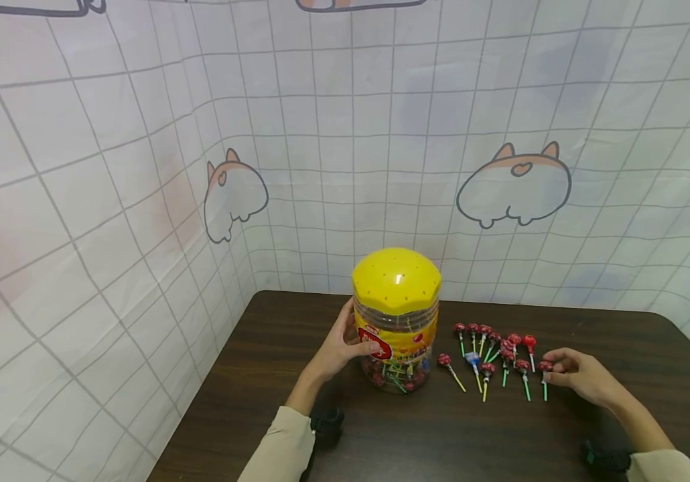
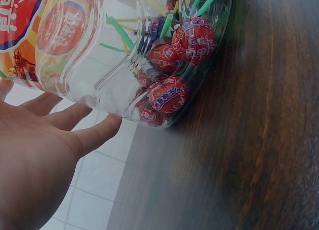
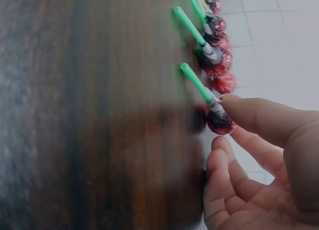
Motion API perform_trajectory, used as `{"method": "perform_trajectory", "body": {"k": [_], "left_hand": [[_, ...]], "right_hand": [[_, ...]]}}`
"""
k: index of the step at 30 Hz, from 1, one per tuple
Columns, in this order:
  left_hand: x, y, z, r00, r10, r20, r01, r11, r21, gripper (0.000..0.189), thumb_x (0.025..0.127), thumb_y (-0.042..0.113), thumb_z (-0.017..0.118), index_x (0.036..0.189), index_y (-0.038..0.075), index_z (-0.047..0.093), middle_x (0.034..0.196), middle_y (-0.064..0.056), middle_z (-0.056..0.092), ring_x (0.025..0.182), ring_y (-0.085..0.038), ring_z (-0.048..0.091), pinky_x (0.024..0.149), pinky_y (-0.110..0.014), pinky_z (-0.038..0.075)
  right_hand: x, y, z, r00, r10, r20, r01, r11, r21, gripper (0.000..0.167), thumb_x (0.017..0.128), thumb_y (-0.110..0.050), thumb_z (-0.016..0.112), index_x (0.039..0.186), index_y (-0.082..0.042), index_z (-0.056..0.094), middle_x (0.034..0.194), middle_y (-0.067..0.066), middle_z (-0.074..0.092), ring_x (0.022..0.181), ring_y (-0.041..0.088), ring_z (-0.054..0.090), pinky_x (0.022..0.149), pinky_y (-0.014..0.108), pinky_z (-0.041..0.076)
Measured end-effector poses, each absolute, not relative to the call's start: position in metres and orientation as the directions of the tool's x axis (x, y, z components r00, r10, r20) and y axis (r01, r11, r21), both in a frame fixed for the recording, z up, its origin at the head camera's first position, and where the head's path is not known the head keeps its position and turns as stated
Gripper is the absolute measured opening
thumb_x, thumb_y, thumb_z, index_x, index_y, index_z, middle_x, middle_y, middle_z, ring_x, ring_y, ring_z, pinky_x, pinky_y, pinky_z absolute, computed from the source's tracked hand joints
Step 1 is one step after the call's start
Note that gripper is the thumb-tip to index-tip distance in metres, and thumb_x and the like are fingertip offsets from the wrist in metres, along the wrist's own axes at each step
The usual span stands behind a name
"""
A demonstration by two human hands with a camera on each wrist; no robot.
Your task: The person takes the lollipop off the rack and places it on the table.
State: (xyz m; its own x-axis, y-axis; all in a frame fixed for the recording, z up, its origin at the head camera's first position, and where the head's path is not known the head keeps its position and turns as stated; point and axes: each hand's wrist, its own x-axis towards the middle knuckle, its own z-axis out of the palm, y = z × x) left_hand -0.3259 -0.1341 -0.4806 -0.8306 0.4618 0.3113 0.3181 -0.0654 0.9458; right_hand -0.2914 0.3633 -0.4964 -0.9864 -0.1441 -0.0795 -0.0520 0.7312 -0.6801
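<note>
A clear plastic jar [image 1: 397, 321] with a yellow domed lid [image 1: 396, 278] stands upright on the table. Wrapped lollipops [image 2: 172, 93] show through its lower wall, their sticks green and yellow. My left hand [image 1: 339, 345] lies against the jar's left side, thumb across the label. In the left wrist view its other fingers [image 2: 97, 133] are spread and fairly straight along the jar. At the right end of a group of loose lollipops, my right hand [image 1: 583, 378] pinches the red head of one green-stick lollipop [image 3: 218, 118] between thumb and finger. That stick points toward the near edge.
Several loose lollipops [image 1: 514, 340] lie right of the jar, mostly red, with one blue-wrapped lollipop [image 1: 472, 359] among them. A single yellow-stick lollipop [image 1: 445, 360] lies nearest the jar. The dark wooden table [image 1: 429, 435] meets a white gridded curtain [image 1: 345, 201] behind.
</note>
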Motion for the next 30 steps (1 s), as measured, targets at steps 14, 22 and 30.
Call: {"method": "perform_trajectory", "body": {"k": [14,22,30], "left_hand": [[-0.326,-0.134,-0.481,-0.831,0.464,0.306,0.318,-0.054,0.946,0.093,0.091,0.032,0.078,0.161,0.039,0.017,0.152,-0.013,0.045,0.138,-0.032,0.05,0.116,-0.06,0.041],[-0.324,-0.135,-0.477,-0.832,0.469,0.297,0.322,-0.028,0.946,0.094,0.091,0.032,0.078,0.161,0.041,0.016,0.153,-0.01,0.045,0.137,-0.029,0.05,0.115,-0.059,0.041],[-0.317,-0.143,-0.461,-0.861,0.47,0.195,0.297,0.152,0.943,0.101,0.089,0.042,0.079,0.162,0.043,0.009,0.162,-0.009,0.031,0.145,-0.036,0.039,0.113,-0.063,0.042]], "right_hand": [[-0.278,0.368,-0.484,-0.993,-0.117,-0.034,-0.048,0.631,-0.774,0.045,0.105,-0.023,0.058,0.138,0.007,0.049,0.109,0.013,0.069,0.088,0.009,0.064,0.072,0.027,0.056],[-0.267,0.354,-0.463,-0.989,-0.109,0.103,-0.149,0.623,-0.768,0.04,0.105,-0.031,0.06,0.132,-0.002,0.055,0.093,0.003,0.065,0.08,0.013,0.061,0.069,0.027,0.055],[-0.25,0.341,-0.437,-0.968,-0.15,0.203,-0.252,0.611,-0.75,0.03,0.105,-0.025,0.059,0.127,-0.004,0.058,0.089,-0.002,0.062,0.075,0.014,0.057,0.065,0.026,0.053]]}}
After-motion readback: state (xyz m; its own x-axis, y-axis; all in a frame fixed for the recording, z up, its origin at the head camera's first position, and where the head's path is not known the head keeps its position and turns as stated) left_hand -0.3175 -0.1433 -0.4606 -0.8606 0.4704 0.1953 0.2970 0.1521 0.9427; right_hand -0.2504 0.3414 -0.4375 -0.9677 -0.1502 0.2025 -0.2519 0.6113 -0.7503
